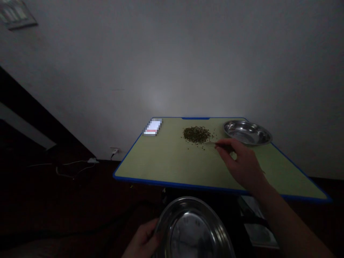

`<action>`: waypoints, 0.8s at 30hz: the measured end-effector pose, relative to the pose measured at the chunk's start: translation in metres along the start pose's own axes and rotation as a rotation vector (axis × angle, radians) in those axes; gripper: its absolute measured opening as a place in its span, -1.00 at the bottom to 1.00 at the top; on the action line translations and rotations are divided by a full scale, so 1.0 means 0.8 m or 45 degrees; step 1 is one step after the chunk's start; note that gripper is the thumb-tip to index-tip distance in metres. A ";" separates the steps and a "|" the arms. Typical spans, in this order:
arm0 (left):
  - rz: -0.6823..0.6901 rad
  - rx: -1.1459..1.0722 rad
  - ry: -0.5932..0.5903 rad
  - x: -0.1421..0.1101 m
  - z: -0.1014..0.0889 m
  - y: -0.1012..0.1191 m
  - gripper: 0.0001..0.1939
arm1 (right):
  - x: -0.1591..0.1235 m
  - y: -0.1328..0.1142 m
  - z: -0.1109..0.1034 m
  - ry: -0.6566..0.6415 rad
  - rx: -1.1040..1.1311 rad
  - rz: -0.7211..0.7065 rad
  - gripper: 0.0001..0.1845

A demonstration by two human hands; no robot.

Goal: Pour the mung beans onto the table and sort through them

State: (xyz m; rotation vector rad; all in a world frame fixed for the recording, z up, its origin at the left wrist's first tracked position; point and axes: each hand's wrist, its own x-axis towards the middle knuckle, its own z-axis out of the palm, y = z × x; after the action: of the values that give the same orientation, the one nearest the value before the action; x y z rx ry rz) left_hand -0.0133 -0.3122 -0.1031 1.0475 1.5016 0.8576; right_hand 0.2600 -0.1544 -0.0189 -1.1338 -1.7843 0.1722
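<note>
My left hand (145, 238) grips the rim of a shiny steel bowl (185, 206), held in front of the table's near edge and partly cut off by the frame. Pinched in my right hand (239, 159) is a slim metal utensil (211, 143); its tip is too small and dim to tell a spoon from a fork. That tip reaches the near right side of a loose pile of small brown-green grains or beans (197, 134). Stray grains lie around the pile. Just beyond my right hand, a second steel bowl (245, 133) stands on the table.
The pale yellow-green table (153, 157) has a blue rim and stands by a grey wall. A phone with a lit, blurred screen (152, 127) lies at its far left corner. On the left, white cables (72, 173) run across the dark floor near a wall socket (115, 150).
</note>
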 end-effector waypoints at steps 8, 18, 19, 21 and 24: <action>0.055 -0.029 0.029 0.043 0.040 -0.064 -0.50 | -0.129 -0.015 -0.041 0.041 0.352 0.691 -0.77; 0.144 0.036 -0.117 0.093 0.035 -0.064 -0.56 | -0.240 0.033 0.010 -0.105 0.285 1.256 -0.70; 0.141 0.059 -0.126 0.098 0.034 -0.062 -0.56 | -0.243 0.037 0.019 -0.170 0.256 1.210 -0.69; 0.138 0.114 -0.134 0.105 0.033 -0.059 -0.57 | -0.246 0.045 0.033 -0.305 0.288 1.148 -0.66; 0.097 0.157 -0.142 0.110 0.035 -0.059 -0.58 | -0.250 0.055 0.043 -0.455 0.297 1.137 -0.62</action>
State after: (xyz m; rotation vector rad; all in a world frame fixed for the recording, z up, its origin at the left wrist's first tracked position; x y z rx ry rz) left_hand 0.0021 -0.2475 -0.1823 1.2302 1.4427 0.7535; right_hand 0.2772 -0.2688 -0.1913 -1.7258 -1.3681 1.1371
